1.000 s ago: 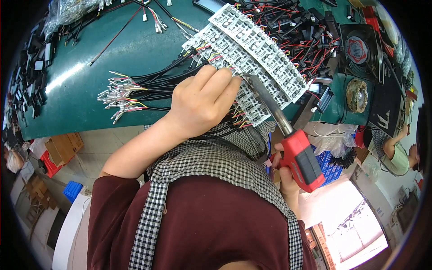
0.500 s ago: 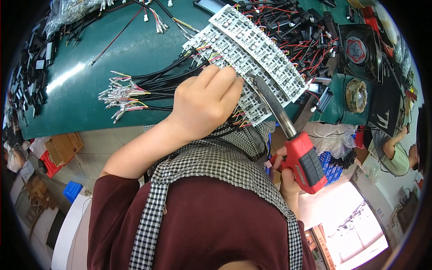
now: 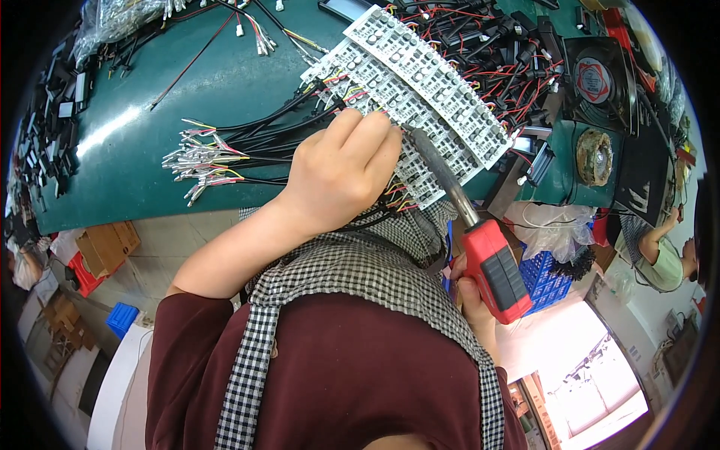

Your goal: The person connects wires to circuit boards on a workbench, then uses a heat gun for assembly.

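My right hand (image 3: 474, 304) is wrapped around a red and black soldering iron (image 3: 495, 271), its grip partly hiding the fingers. The iron's dark tip points up and left and lies over the white circuit boards (image 3: 431, 66), close to my left fingertips. My left hand (image 3: 345, 171) is closed in a pinch at the boards' left side; what sits between its fingertips is hidden. Black cables (image 3: 259, 142) with red, yellow and white wire ends pass beneath this hand and fan out to the left. Some of their coloured wires meet the boards' edge.
Black parts with red wires (image 3: 517, 56) are heaped behind the boards. At the right are a fan (image 3: 592, 81) and a roll-shaped ring (image 3: 594, 157). More black pieces (image 3: 45, 142) lie along the far left of the green table (image 3: 112, 180). Another person (image 3: 660, 255) is at far right.
The soldering iron and my right hand have shifted slightly left, bringing the tip nearer my left fingertips. My left hand has hardly moved.
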`<state>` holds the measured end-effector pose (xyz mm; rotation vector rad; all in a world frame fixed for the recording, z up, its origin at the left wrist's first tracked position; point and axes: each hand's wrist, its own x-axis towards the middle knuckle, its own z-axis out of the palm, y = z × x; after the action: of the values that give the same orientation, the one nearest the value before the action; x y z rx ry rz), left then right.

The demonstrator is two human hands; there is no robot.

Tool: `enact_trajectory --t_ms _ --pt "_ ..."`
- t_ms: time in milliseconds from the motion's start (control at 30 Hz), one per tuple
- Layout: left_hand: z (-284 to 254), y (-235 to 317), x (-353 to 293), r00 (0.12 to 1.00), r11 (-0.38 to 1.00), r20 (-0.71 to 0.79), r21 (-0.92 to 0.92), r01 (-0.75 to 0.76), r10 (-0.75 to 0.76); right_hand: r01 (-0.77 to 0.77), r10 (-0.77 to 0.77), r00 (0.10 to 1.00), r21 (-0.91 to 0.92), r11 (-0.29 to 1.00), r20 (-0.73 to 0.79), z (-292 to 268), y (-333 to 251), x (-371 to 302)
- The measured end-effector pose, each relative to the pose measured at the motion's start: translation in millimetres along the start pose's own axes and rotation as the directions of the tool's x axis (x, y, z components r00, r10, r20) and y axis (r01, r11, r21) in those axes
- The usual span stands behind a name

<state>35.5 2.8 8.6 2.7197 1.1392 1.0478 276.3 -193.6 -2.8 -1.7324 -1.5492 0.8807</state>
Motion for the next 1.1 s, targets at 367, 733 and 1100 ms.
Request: enact_trajectory --t_ms 367,733,1100 --pt "0 1 1 1.000 1.000 -0.001 0.006 0.000 0.000 -0.171 0.177 0.984 0.378 0.910 0.019 -5 -48 23" --pt "-3 0 -3 1.000 0.999 -0.008 -0.039 0.011 -0.012 -0.063 0.068 0.997 0.160 0.985 -0.028 -1 -12 1" --pt "-6 7 0 0.993 0.986 0.072 -0.133 0.099 -0.090 0.003 -0.002 0.998 0.020 1.000 -0.061 1 -29 11"
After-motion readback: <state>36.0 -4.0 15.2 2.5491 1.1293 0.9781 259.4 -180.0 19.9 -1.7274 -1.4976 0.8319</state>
